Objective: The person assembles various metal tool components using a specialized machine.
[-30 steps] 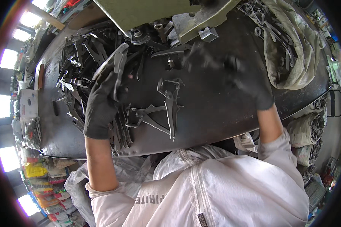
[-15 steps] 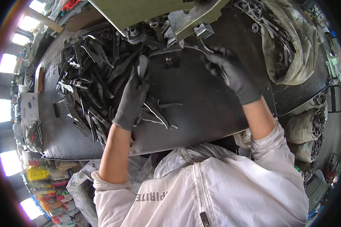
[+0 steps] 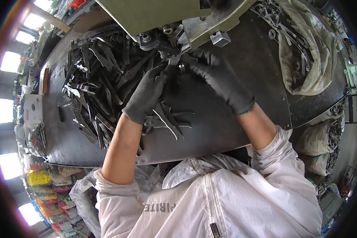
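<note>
My left hand (image 3: 148,93), in a dark grey knit glove, is closed on a flat grey metal part (image 3: 174,60) beneath the machine's head. My right hand (image 3: 224,81), gloved alike, reaches in from the other side. Its fingers are pinched on a dark curved metal part (image 3: 189,58), mostly hidden by the fingers. The two parts meet or overlap close to the machine's pointed tip; their exact contact is hard to see. Just below them, a small metal pin (image 3: 182,68) stands on the dark metal tabletop (image 3: 210,123).
The green machine head (image 3: 158,14) overhangs the far middle. At left lies a heap of dark metal handles (image 3: 107,75); several more handles (image 3: 168,121) lie near my left wrist. An open fabric sack (image 3: 325,77) with metal pieces rests at right. Filled bags (image 3: 315,141) sit beyond the table's right edge.
Both hands have come together under the machine head, the left moving right and the right moving left. The parts they hold have been brought to the machine's tip.
</note>
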`<act>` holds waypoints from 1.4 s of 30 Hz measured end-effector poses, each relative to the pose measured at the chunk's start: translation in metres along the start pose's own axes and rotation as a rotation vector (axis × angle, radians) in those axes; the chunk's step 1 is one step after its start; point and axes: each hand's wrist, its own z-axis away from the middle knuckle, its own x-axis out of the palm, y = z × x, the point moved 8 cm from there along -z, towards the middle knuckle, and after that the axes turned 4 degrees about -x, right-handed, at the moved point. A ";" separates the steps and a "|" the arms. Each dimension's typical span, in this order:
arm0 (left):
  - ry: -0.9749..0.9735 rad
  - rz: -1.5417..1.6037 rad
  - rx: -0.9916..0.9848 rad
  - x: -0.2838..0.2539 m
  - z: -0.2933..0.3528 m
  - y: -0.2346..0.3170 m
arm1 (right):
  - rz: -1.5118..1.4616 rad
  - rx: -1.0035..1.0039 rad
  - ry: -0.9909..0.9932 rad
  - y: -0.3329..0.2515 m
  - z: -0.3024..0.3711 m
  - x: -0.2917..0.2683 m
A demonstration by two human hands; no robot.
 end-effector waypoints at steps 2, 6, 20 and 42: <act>-0.006 0.009 -0.011 0.001 0.003 0.005 | 0.090 0.060 -0.006 0.006 0.000 0.002; 0.027 -0.071 -0.134 0.007 -0.004 0.008 | 0.166 -0.020 -0.032 0.006 -0.003 -0.001; 0.442 -1.159 -0.149 -0.072 0.024 0.015 | -0.115 0.108 -0.016 0.036 0.001 0.000; 0.495 -1.363 -0.221 -0.079 0.052 0.037 | -0.086 0.100 -0.039 0.037 0.014 0.001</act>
